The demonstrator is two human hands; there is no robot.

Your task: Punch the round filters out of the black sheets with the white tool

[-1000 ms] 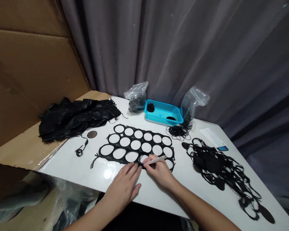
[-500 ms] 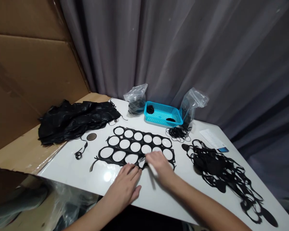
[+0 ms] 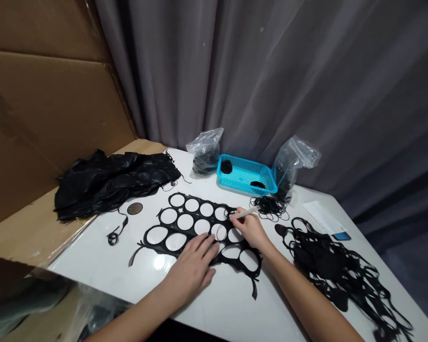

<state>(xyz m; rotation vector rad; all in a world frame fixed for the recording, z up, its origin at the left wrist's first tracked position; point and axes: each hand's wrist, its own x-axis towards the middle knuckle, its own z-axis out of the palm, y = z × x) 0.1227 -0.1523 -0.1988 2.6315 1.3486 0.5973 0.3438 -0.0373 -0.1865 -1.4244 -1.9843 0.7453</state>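
Observation:
A black rubber-like sheet [image 3: 166, 232] with rows of round holes lies flat on the white table. My left hand [image 3: 196, 261] rests open on its near edge, fingers stretched out and lying flat. My right hand [image 3: 249, 230] is closed around a white pen-like stick [image 3: 245, 213], over the sheet's far right part. The stick's back end points right, towards a loose pile of thin black rings [image 3: 271, 207]. A thin black loop [image 3: 221, 232] shows inside a hole between my hands. Whether it is joined to the stick I cannot tell.
A blue basket [image 3: 248, 186] with black ring bundles stands at the back between two clear bags [image 3: 204, 159], [image 3: 288, 166]. Tangled black scraps [image 3: 319, 259] cover the right side. Stacked black sheets [image 3: 110, 183] lie left, by a cardboard box [image 3: 50, 109].
My right hand has moved away from me, from the sheet's near edge to its far right part, and the white stick now shows clearly. My left hand has stayed nearly in place.

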